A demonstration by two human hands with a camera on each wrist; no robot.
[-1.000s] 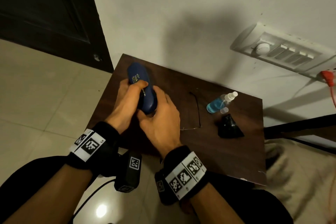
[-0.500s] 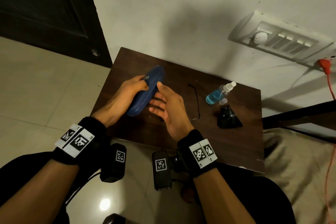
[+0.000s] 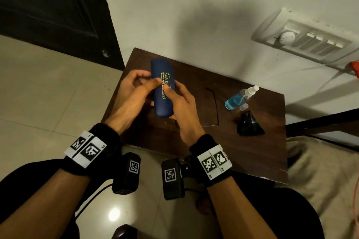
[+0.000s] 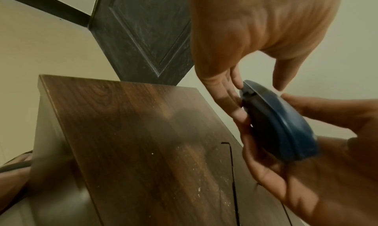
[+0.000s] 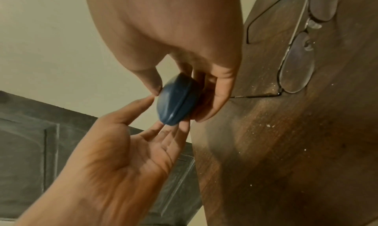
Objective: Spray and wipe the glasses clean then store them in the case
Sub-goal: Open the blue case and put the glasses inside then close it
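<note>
Both hands hold the closed blue case [image 3: 162, 87] above the surface [image 3: 252, 151]: right hand [image 3: 182, 108] fingers curl around it, left hand [image 3: 134, 91] fingertips pinch it. Glasses [image 5: 296, 64] lie beside.

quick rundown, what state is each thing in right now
dark blue hard glasses case: closed, held off the table between both hands
left hand: fingertips pinching the case
right hand: fingers curled round the case
thin wire-framed glasses: unfolded, lying on the table, not yet in the case
clear spray bottle of blue liquid: lying on its side, cap off
small clear cap: beside the bottle
black cloth: bunched up
</note>
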